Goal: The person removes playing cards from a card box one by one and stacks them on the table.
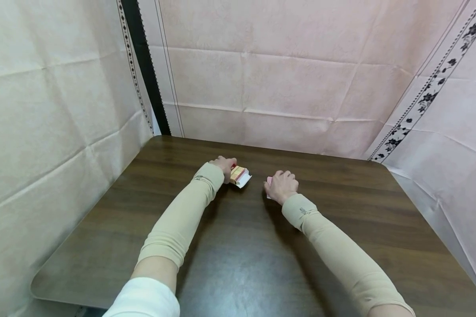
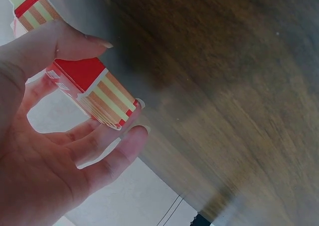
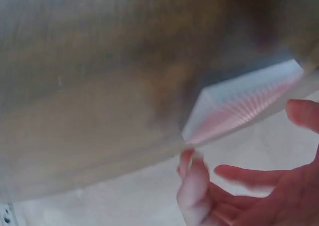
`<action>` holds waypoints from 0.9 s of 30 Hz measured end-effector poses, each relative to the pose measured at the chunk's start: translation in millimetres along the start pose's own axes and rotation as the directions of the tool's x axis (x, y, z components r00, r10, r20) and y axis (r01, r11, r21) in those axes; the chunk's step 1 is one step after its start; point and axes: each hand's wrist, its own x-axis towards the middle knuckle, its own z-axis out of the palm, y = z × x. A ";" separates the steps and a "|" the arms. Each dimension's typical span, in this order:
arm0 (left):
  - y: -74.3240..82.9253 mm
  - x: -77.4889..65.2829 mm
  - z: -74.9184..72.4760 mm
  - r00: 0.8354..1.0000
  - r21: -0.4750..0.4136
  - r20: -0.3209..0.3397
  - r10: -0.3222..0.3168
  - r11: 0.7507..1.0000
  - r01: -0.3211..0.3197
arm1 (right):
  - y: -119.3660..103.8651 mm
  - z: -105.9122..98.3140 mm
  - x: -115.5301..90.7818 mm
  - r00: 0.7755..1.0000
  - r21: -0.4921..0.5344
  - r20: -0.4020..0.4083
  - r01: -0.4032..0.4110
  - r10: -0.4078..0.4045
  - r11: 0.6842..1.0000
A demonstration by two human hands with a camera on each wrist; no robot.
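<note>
My left hand (image 1: pixel 224 166) grips a small red carton (image 2: pixel 89 79) with yellow-and-tan stripes, the thumb across one face and fingers under the other. In the head view, a white flap stands out from the near end of that carton. To its right, my right hand (image 1: pixel 281 186) is over a pink-and-white block (image 3: pixel 249 99), shaped like a deck of cards, on the table. In the right wrist view the block has a white side and a pink rayed face, blurred. My right thumb and fingertips lie near its two ends, parted from it.
The brown wooden table (image 1: pixel 230 246) has rounded corners and spreads out around both hands. Creased pale cloth (image 1: pixel 281 88) hangs behind its far edge, and more cloth (image 1: pixel 63 110) hangs along the left side. Both forearms wear pale sleeves.
</note>
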 end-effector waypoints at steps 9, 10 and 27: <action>0.7 -0.1 -0.4 0.999 0.014 0.031 0.039 0.999 -0.040 | -11.0 -5.9 -8.1 0.848 0.185 -0.205 0.525 -0.490 0.831; 1.4 0.1 -0.3 0.998 0.019 0.036 0.043 0.999 -0.044 | -12.9 -4.6 -8.8 0.832 0.189 -0.191 0.552 -0.521 0.812; 10.0 0.1 -6.0 0.990 -0.021 0.100 0.102 0.995 -0.100 | -22.3 4.5 -7.3 0.833 0.209 -0.058 0.550 -0.551 0.809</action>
